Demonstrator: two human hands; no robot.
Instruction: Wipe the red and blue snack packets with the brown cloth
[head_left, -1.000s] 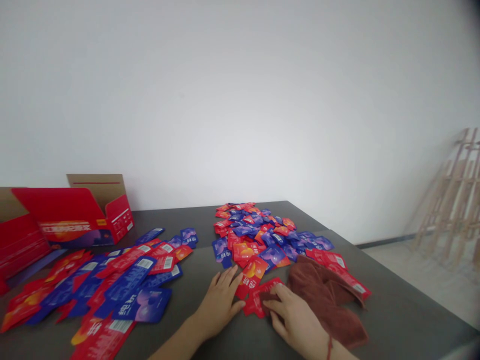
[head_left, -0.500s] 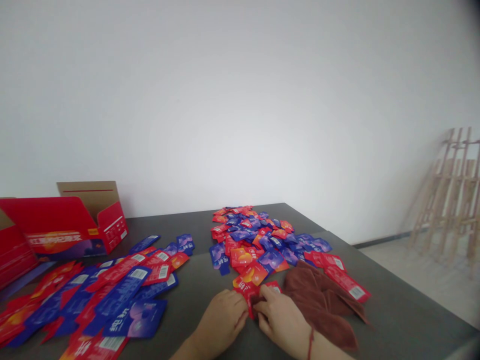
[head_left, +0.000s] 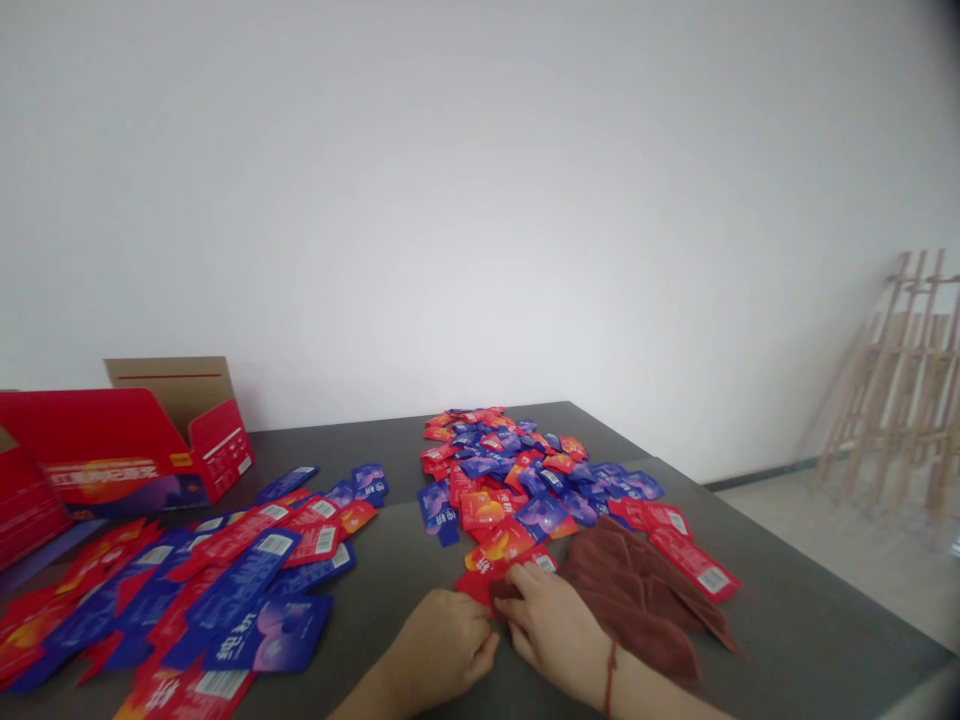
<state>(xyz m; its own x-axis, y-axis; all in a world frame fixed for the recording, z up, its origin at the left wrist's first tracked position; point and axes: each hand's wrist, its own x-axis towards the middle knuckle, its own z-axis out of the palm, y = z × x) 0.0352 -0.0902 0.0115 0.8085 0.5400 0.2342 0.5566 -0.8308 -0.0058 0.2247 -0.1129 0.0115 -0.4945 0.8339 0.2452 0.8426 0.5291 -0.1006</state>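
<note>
My left hand [head_left: 444, 640] is closed, its curled fingertips at the near edge of a red packet [head_left: 474, 584] that lies on the table. Close beside it, my right hand [head_left: 553, 622] pinches a corner of a brown cloth [head_left: 630, 590] and presses it onto the same packet. The rest of the cloth spreads crumpled to the right, partly under my right wrist. Just beyond my fingers, an orange-red packet [head_left: 504, 541] lies at the near end of a heap of red and blue packets [head_left: 544, 515]. My hands partly cover the packet they touch.
On the left lies another spread of red and blue packets [head_left: 255, 580], barcodes showing on several. Behind them stands an open red carton [head_left: 112, 430] with raised flaps. The dark table [head_left: 795, 630] ends at a slanting right edge. Wooden racks [head_left: 892, 390] lean against the wall.
The red packet, raised between my fingers before, now lies flatter. My right hand has moved slightly left and away from me with the cloth corner. The cloth's near edge has pulled in a little.
</note>
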